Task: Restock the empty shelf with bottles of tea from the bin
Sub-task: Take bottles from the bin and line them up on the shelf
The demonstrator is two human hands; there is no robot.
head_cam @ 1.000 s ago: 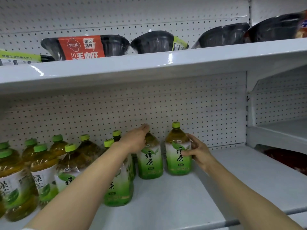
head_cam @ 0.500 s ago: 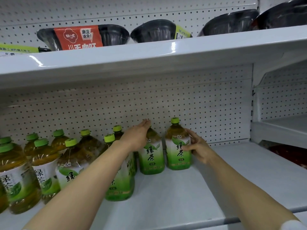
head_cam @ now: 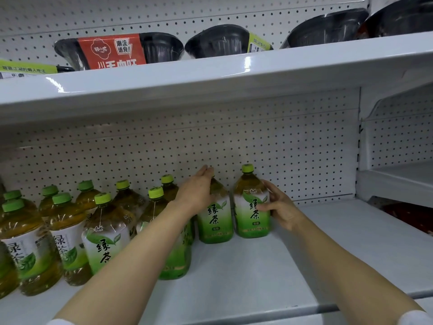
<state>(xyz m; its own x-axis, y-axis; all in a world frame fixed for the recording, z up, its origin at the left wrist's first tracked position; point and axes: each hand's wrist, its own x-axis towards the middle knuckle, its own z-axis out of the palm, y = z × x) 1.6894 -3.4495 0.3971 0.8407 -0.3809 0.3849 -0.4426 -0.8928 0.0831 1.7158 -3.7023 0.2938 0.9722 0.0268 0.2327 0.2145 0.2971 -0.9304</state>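
Several green-tea bottles (head_cam: 105, 233) with green caps and green-white labels stand on the left part of the white shelf (head_cam: 316, 249). Two more stand at the back near the pegboard. My left hand (head_cam: 196, 191) lies over the cap and neck of the left one (head_cam: 215, 221) and hides its cap. My right hand (head_cam: 278, 207) holds the right side of the other bottle (head_cam: 250, 207), with the thumb on the label and the fingers round the shoulder. Both bottles are upright, on the shelf, side by side.
The upper shelf (head_cam: 210, 73) hangs close above and carries black instant-food bowls (head_cam: 218, 41), one with a red sleeve (head_cam: 112, 51). Bare shelf surface stretches right of the bottles to an upright post (head_cam: 358, 146). The neighbouring bay holds a dark red pack (head_cam: 407, 214).
Both hands stay on the same two back bottles, which remain upright in place. The view has drifted slightly, so the shelf sits a little differently in frame.
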